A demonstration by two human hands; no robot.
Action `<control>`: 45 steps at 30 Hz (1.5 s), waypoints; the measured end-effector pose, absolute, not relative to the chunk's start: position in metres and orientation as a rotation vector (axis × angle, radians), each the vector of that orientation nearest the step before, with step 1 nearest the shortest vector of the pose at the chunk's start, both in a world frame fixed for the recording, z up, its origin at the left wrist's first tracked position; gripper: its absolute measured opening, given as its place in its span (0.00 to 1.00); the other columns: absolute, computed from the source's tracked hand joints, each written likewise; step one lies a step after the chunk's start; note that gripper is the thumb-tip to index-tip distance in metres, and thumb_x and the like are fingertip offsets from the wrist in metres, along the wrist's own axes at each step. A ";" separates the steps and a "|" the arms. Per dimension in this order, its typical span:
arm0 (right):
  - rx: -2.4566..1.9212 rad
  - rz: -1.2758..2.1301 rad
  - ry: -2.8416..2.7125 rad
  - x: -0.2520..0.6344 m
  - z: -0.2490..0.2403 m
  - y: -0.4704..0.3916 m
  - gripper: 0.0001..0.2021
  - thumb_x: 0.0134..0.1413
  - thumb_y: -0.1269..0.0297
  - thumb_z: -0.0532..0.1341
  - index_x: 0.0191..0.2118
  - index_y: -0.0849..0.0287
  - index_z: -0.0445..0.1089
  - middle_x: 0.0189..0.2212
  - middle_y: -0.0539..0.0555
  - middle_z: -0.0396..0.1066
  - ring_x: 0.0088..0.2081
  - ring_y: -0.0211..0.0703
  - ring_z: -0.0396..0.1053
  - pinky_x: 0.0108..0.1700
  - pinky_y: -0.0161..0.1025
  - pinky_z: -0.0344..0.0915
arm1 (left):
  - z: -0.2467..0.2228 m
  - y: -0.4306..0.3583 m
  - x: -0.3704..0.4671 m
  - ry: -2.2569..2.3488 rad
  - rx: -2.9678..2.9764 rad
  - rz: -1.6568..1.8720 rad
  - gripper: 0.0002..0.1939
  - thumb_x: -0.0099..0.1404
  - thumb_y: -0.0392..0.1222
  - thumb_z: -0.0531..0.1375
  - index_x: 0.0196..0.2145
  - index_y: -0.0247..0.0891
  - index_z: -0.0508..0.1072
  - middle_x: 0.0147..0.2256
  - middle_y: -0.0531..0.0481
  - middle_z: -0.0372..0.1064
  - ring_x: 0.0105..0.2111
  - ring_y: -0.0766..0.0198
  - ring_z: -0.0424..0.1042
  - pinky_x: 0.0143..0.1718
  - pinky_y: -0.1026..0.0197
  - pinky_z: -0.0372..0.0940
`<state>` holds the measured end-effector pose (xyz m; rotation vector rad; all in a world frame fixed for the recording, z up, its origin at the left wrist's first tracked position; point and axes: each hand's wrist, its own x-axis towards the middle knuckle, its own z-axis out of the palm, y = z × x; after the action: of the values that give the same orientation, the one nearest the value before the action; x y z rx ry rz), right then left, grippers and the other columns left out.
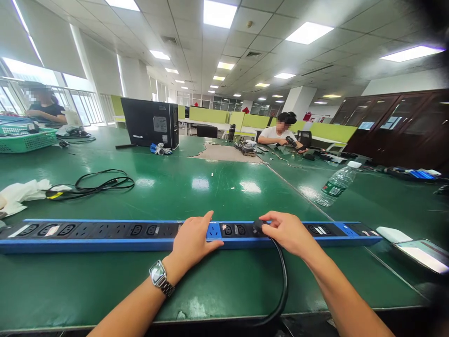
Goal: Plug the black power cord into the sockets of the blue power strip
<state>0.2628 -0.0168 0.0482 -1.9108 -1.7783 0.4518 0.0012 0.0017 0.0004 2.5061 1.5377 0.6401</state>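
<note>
A long blue power strip with rows of black outlets lies across the green table in front of me. My left hand rests over its middle, thumb and fingers apart, beside a blue outlet section. To the right, my right hand pinches a black power plug at the strip's outlets. Whether the plug is fully seated is hidden. From it a thick black cord curves down past the table's front edge. A watch is on my left wrist.
A water bottle and a phone are on the right. Coiled black cable, white tissue and a green basket lie left. A black computer case stands further back. Two people sit at the far sides.
</note>
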 end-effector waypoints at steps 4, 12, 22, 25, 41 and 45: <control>-1.862 0.480 -1.828 0.265 0.044 -0.011 0.15 0.42 0.57 0.56 0.33 0.58 0.75 0.16 0.46 0.64 0.20 0.38 0.59 0.25 0.36 0.53 | -0.002 0.003 0.001 1.529 2.526 0.640 0.40 0.58 0.56 0.66 0.62 0.38 0.60 0.50 0.40 0.74 0.52 0.48 0.71 0.55 0.49 0.64; -1.863 0.461 -1.938 0.261 0.048 -0.017 0.13 0.46 0.57 0.57 0.35 0.57 0.73 0.16 0.46 0.64 0.21 0.39 0.60 0.26 0.36 0.53 | -0.002 0.002 0.000 1.526 2.527 0.636 0.39 0.58 0.56 0.65 0.62 0.38 0.59 0.50 0.41 0.74 0.52 0.48 0.71 0.55 0.49 0.63; -1.904 0.378 -1.906 0.251 0.053 -0.014 0.10 0.45 0.59 0.57 0.31 0.57 0.73 0.18 0.48 0.67 0.22 0.40 0.64 0.27 0.37 0.55 | -0.005 0.004 0.000 1.510 2.534 0.684 0.40 0.57 0.56 0.66 0.62 0.39 0.59 0.49 0.42 0.74 0.51 0.48 0.71 0.54 0.48 0.64; -1.893 0.295 -1.823 0.242 0.063 -0.021 0.11 0.46 0.58 0.56 0.30 0.56 0.74 0.17 0.47 0.66 0.21 0.40 0.62 0.26 0.36 0.54 | -0.005 0.003 0.000 1.503 2.524 0.712 0.41 0.57 0.55 0.66 0.63 0.41 0.58 0.49 0.42 0.74 0.50 0.48 0.72 0.54 0.48 0.64; -1.353 0.618 -1.594 0.175 0.026 0.022 0.15 0.51 0.50 0.59 0.31 0.59 0.70 0.21 0.49 0.68 0.25 0.38 0.65 0.31 0.35 0.61 | -0.013 0.004 -0.010 1.366 2.319 1.258 0.18 0.65 0.36 0.55 0.52 0.43 0.70 0.47 0.47 0.75 0.47 0.58 0.72 0.49 0.53 0.66; -1.503 0.517 -1.379 0.199 0.003 0.041 0.17 0.51 0.49 0.58 0.24 0.58 0.67 0.19 0.50 0.68 0.24 0.40 0.64 0.30 0.36 0.60 | -0.006 0.003 -0.008 1.410 2.429 0.980 0.15 0.69 0.42 0.54 0.52 0.43 0.69 0.45 0.46 0.75 0.45 0.56 0.72 0.49 0.53 0.65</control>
<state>0.1989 0.0413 0.0027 -1.5032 -1.3787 0.5170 -0.0085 0.0025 -0.0064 2.4294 1.4097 0.9802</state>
